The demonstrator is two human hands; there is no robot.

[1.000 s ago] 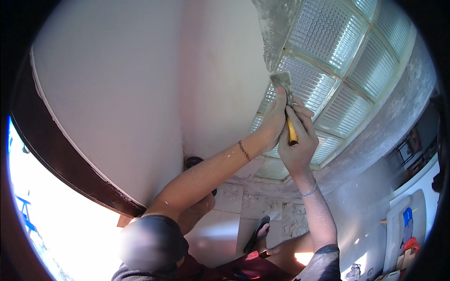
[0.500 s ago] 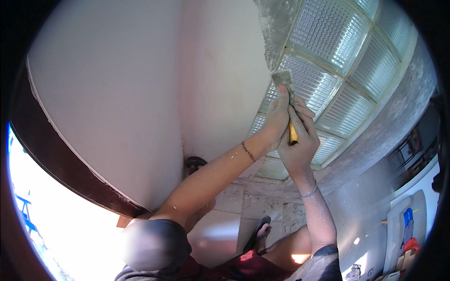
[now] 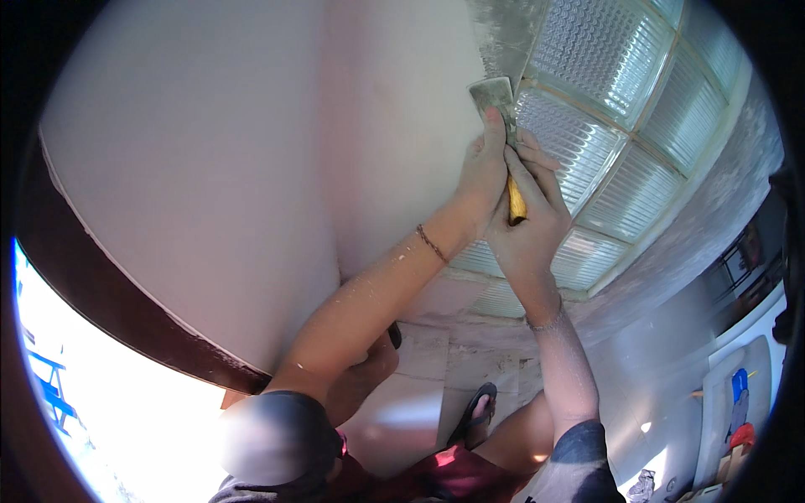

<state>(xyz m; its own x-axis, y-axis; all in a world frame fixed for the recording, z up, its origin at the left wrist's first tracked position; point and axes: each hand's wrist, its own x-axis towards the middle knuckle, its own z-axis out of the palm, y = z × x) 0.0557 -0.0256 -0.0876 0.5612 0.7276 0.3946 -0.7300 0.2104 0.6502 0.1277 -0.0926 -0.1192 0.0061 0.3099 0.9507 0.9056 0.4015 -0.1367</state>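
A putty knife [image 3: 493,94] with a flat grey blade and a yellow handle is pressed to the wall. Its blade lies where the smooth pale wall [image 3: 402,109] meets a rough grey strip [image 3: 503,33] beside the glass-block window [image 3: 579,50]. My left hand [image 3: 484,172] is closed on the tool, its thumb extended along the blade. Around the yellow handle, my right hand [image 3: 537,222] is closed too, with some fingers reaching up behind the blade. White specks cover both forearms.
A dusty ledge [image 3: 654,289] runs below the glass blocks. A dark brown frame edge [image 3: 109,293] curves along the left. My sandalled foot [image 3: 478,415] stands on the tiled floor. At the lower right, a blue item [image 3: 739,386] and a red item [image 3: 743,436] lie on a pale surface.
Both hands have moved the putty knife upward and slightly left along the wall, away from the glass blocks. The grip looks the same.
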